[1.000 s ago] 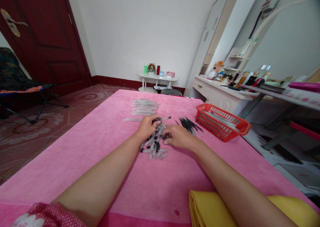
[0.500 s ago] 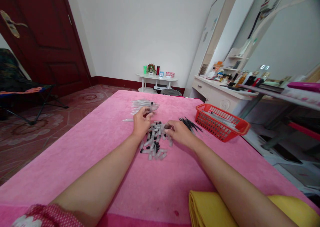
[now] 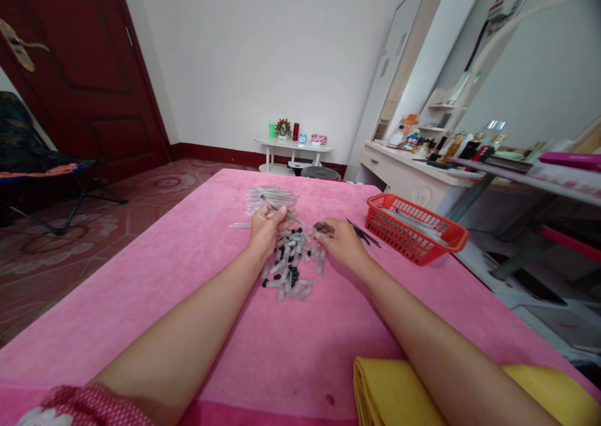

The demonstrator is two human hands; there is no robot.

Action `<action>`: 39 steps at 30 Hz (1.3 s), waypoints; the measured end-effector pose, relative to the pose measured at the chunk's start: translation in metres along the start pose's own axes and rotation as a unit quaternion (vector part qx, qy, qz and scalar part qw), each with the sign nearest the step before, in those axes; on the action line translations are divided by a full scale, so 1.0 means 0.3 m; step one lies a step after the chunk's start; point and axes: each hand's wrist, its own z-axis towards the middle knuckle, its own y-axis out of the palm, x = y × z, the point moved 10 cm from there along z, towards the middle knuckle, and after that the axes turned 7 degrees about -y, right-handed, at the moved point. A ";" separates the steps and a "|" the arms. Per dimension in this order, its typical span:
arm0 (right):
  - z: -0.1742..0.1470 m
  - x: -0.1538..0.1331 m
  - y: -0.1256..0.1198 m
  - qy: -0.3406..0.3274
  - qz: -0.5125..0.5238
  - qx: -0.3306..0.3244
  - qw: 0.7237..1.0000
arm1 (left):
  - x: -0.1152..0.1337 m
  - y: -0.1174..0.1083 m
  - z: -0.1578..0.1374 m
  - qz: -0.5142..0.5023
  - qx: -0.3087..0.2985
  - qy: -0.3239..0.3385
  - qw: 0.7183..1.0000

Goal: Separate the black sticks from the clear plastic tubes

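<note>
My left hand [image 3: 267, 226] is closed around a slim clear pen [image 3: 295, 218] with a dark end, which slants down to the right. Close to the pen's lower tip, the fingers of my right hand [image 3: 338, 238] pinch a small clear pen cap [image 3: 315, 229], partly hidden and blurred. Beneath and between both hands lies a loose pile of pen caps [image 3: 288, 257], clear with black parts. Behind my left hand, several clear pen barrels [image 3: 272, 196] lie side by side on the pink cloth.
Thin black refills [image 3: 364, 233] lie right of my right hand, beside a red plastic basket [image 3: 413, 238] holding more slim clear pieces. Folded yellow fabric [image 3: 394, 388] sits at the near edge of the pink-covered table [image 3: 154, 269]. A cluttered dressing table [image 3: 404, 166] stands to the right.
The pen in my left hand has swung from near upright to slanting toward my right hand. My right hand has lifted slightly from the pile, up toward the pen's tip.
</note>
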 end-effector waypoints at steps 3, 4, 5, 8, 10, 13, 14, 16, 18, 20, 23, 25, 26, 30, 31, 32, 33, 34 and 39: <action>-0.008 0.009 0.001 0.026 0.033 0.001 0.999 | -0.007 -0.006 0.002 -0.003 0.010 -0.017 1.000; -0.009 0.009 0.004 0.031 0.043 -0.002 0.999 | -0.009 -0.007 0.002 -0.002 0.013 -0.020 1.000; -0.010 0.008 0.007 0.034 0.049 -0.006 0.998 | -0.010 -0.007 0.002 -0.002 0.014 -0.023 1.000; -0.010 -0.001 0.011 0.032 0.046 -0.010 0.998 | -0.009 -0.003 0.001 0.000 0.009 -0.019 1.000; -0.009 -0.006 0.013 0.031 0.036 -0.012 0.999 | -0.008 0.002 0.001 -0.001 0.003 -0.011 1.000; -0.007 -0.015 0.013 0.022 0.023 -0.011 0.999 | -0.011 0.007 -0.001 -0.003 -0.004 -0.007 1.000; -0.006 -0.020 0.011 0.014 0.018 -0.009 1.000 | -0.013 0.009 -0.001 -0.004 -0.005 -0.007 1.000; -0.002 -0.031 0.005 -0.008 0.003 -0.003 1.000 | -0.018 0.011 -0.001 -0.006 -0.005 -0.009 1.000; 0.001 -0.042 -0.002 -0.030 -0.016 0.005 0.999 | -0.023 0.010 -0.001 -0.008 -0.004 -0.012 1.000; 0.002 -0.048 -0.007 -0.045 -0.033 0.010 0.998 | -0.028 0.008 0.001 -0.010 0.000 -0.016 1.000; 0.000 -0.055 -0.011 -0.051 -0.051 0.013 0.997 | -0.031 0.001 0.001 -0.016 0.012 -0.023 1.000; -0.003 -0.059 -0.021 -0.049 -0.060 0.025 0.997 | -0.031 0.002 -0.001 -0.019 0.016 -0.031 0.999; -0.004 -0.063 -0.028 -0.049 -0.064 0.033 0.996 | -0.031 0.004 -0.002 -0.021 0.016 -0.035 0.999; -0.009 -0.094 -0.065 -0.059 -0.079 0.071 0.993 | -0.036 0.017 -0.008 -0.027 0.007 -0.052 0.998; -0.010 -0.104 -0.075 -0.064 -0.083 0.082 0.991 | -0.042 0.020 -0.009 -0.025 0.002 -0.061 0.998; -0.010 -0.113 -0.084 -0.070 -0.086 0.092 0.990 | -0.051 0.024 -0.009 -0.025 -0.003 -0.072 0.997; -0.011 -0.122 -0.092 -0.075 -0.087 0.101 0.988 | -0.061 0.028 -0.011 -0.029 -0.007 -0.083 0.996; -0.011 -0.129 -0.099 -0.080 -0.086 0.109 0.987 | -0.069 0.031 -0.012 -0.038 -0.008 -0.092 0.995; -0.013 -0.139 -0.123 -0.084 -0.085 0.132 0.984 | -0.073 0.045 -0.025 -0.083 0.002 -0.103 0.991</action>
